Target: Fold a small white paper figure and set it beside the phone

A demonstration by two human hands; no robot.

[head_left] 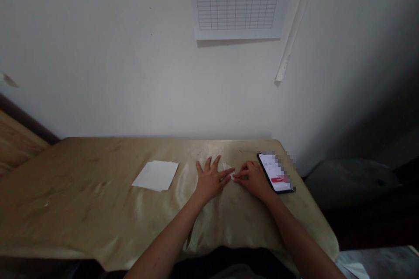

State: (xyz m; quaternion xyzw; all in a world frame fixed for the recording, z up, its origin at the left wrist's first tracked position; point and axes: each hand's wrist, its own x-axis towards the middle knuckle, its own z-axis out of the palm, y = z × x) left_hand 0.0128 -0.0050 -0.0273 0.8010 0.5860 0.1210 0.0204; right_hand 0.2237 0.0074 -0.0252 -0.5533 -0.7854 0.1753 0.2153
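White paper piece pinched by right hand; left hand spread wide, fingertips touching it; paper stack lies left, phone right.

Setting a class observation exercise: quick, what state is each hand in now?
Left hand: open, fingers spread, thumb and index finger at the small white paper.
Right hand: fingertips bunched at that paper; grip cannot be told.

White sheets, phone on table
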